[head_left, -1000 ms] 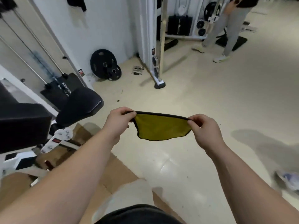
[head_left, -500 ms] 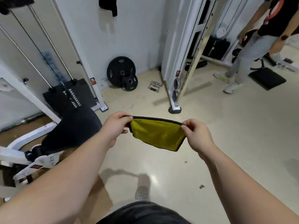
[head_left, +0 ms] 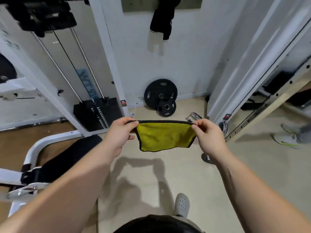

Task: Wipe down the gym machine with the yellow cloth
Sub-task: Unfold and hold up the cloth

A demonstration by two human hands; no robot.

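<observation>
Yellow cloth (head_left: 164, 137) with a black hem hangs in the air between my 2 hands, pulled taut along its top edge and touching nothing else. My left hand (head_left: 117, 135) pinches the left top corner between thumb and curled fingers. My right hand (head_left: 209, 137) pinches the right top corner the same way.

The gym machine (head_left: 55, 138) stands to the left of my left hand. Its black weight stack (head_left: 94, 113) sits just beyond that hand, with 2 chrome guide rods (head_left: 87, 63) rising from it. Its black pad (head_left: 70, 152) lies below and left of my left forearm.

Beyond the cloth, 2 black weight plates (head_left: 160, 93) lean against the white wall, the smaller one in front of the larger. A metal handle (head_left: 193, 116) lies on the pale floor just beyond my right hand, and a perforated upright (head_left: 252, 115) slants away to its right. Below the cloth, between my forearms, is my grey shoe (head_left: 181, 205). Well to the right of my right hand is another person's sneaker (head_left: 284, 140).
</observation>
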